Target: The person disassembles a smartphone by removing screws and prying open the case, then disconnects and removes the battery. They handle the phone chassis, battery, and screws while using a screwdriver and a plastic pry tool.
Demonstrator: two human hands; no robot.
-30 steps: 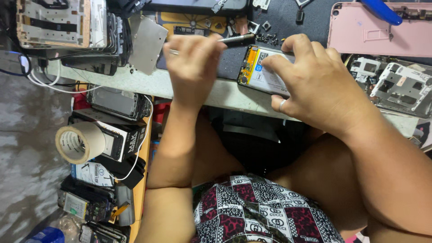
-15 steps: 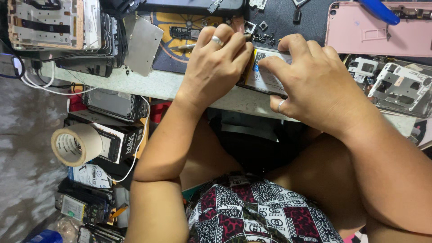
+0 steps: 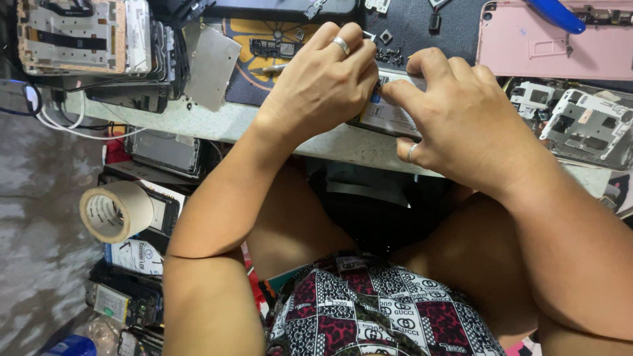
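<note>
The phone [image 3: 389, 112] lies at the worktop [image 3: 217, 122] edge, its long axis running left to right, mostly hidden under both hands. The left hand [image 3: 323, 86] is closed over its left end; the right hand [image 3: 455, 118] grips its right end, fingertips pressing the top.

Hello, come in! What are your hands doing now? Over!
Left hand and right hand both gripping the opened phone at the bench edge. Loose screws just beyond.
</note>
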